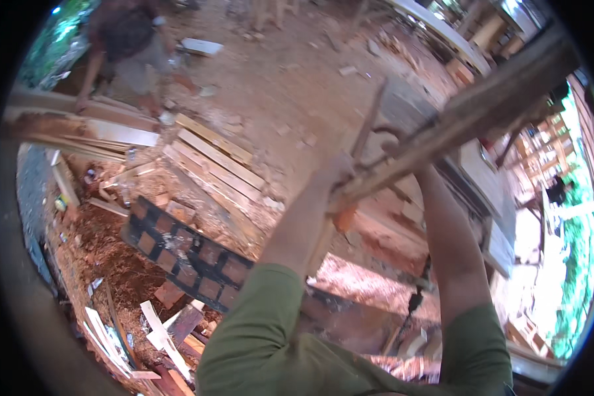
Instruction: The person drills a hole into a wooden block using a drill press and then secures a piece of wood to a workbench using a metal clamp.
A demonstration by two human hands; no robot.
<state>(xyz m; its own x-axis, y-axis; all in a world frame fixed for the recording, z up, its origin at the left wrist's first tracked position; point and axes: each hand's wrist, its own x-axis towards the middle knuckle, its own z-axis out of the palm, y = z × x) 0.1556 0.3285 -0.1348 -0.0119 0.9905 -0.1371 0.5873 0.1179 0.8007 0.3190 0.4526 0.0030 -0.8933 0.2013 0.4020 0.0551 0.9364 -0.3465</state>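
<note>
A long, rough wooden beam [468, 112] slants from the middle of the view up to the far right, raised in front of me. My left hand [338, 166] is closed around it near its lower end, its fingers blurred. Farther along, my right hand [412, 155] grips the beam from the near side, largely hidden by the wood. A thin, dark upright piece [369, 119] stands just beyond my left hand; I cannot tell whether it touches the hand. Below the beam's lower end shows a small orange thing [344, 218], too blurred to name.
Sawn planks [218, 158] lie on the ground at left. A dark panel with brown squares [178, 254] rests nearer me, beside wood scraps [162, 333]. Another person [129, 46] stands at far left by stacked boards [79, 125]. A pale worktop [485, 175] stands at right.
</note>
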